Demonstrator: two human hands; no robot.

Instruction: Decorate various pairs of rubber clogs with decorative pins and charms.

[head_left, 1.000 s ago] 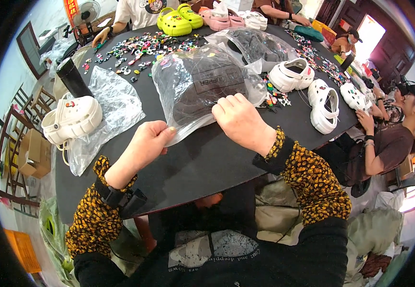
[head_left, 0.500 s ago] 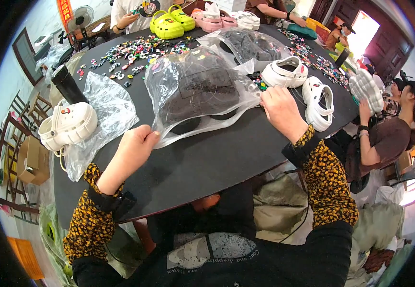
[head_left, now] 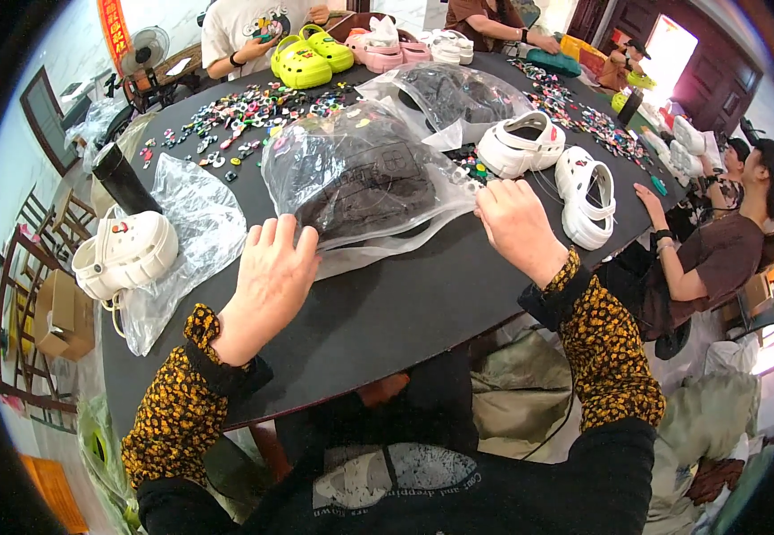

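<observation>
Bag (head_left: 364, 169), clear and wrinkled, is enclosing dark contents (head_left: 329, 210); left hand (head_left: 277, 272) and right hand (head_left: 518, 223) are gripping its edge

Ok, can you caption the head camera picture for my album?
Left hand and right hand at a clear bag with something dark inside, on a black table near white clogs.

- Left hand (head_left: 273, 275): back uppermost, fingers bent forward; grip at fingertips not discernible.
- Left forearm (head_left: 173, 406): sleeved, behind the hand and out to its left.
- Right hand (head_left: 522, 228): well apart from the left, fingers curled in.
- Right forearm (head_left: 610, 357): sleeved, behind the hand, out to its right.
</observation>
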